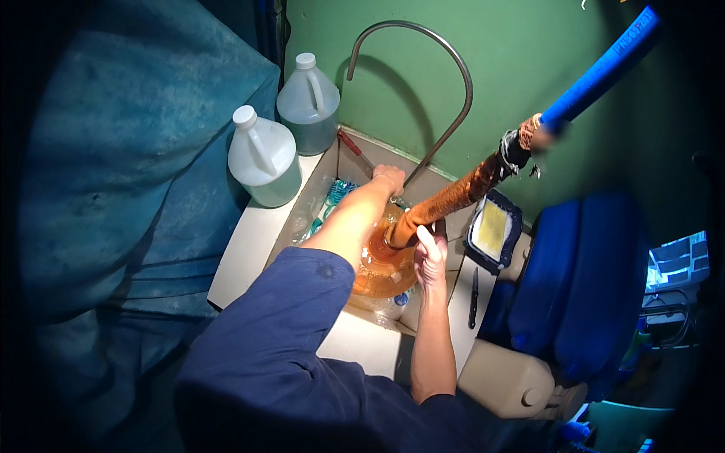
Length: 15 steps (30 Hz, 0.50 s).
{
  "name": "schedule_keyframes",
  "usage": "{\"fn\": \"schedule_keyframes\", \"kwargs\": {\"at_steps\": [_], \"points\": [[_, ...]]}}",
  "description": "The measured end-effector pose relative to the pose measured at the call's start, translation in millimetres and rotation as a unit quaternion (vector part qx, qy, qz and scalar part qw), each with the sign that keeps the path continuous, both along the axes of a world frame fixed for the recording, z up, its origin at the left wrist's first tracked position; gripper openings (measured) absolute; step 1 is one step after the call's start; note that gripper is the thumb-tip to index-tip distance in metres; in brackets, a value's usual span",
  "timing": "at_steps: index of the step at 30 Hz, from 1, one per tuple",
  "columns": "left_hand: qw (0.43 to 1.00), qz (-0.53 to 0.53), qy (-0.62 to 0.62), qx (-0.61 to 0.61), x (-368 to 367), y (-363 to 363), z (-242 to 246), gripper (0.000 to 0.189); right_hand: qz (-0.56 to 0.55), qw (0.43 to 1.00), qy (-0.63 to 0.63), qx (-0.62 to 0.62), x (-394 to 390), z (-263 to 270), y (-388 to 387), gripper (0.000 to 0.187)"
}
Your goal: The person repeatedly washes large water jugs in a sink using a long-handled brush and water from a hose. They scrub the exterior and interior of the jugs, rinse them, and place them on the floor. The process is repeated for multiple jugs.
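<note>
An orange-brown tube (453, 201), joined by wrapped cloth and wire to a blue pipe (600, 68), slants down from the upper right. Its lower end meets the neck of a large transparent amber-tinted bottle (391, 272), which sits in a tiled basin. My right hand (431, 252) is on the tube's lower end beside the bottle's neck, thumb along its near side; the other fingers are mostly hidden. Farther back, my left hand (389, 176) reaches over the bottle to the basin's far side, near a metal faucet stem, its fingers bent. What it touches is unclear.
Two white-capped jugs (266, 158) (308, 107) stand left of the basin. A curved metal faucet (461, 73) arches behind. A red-handled tool (350, 143) leans in the back corner. At right are a black tray with a yellow sponge-like block (491, 229), a knife (473, 300), and beige and blue containers (504, 376).
</note>
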<state>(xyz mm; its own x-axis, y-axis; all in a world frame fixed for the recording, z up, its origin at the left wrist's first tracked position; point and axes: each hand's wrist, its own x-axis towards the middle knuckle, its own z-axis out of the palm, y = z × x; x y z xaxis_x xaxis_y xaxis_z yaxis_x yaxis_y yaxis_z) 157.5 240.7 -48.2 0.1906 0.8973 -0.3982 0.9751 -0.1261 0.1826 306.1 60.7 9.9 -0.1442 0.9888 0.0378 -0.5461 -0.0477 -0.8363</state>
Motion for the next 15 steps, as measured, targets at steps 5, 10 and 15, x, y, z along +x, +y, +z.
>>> {"fn": "schedule_keyframes", "kwargs": {"at_steps": [5,10,15], "points": [[0.99,-0.07,0.118,0.029,28,31,-40,0.031,0.015,0.989,-0.024,0.143,-27,21,-2,0.047],[0.937,-0.214,0.273,0.04,42,36,-77,0.033,-0.066,0.939,-0.201,0.27,-57,35,4,0.044],[0.936,-0.247,0.223,0.113,29,22,-67,0.033,-0.065,0.907,-0.411,0.07,-36,27,36,0.036]]}}
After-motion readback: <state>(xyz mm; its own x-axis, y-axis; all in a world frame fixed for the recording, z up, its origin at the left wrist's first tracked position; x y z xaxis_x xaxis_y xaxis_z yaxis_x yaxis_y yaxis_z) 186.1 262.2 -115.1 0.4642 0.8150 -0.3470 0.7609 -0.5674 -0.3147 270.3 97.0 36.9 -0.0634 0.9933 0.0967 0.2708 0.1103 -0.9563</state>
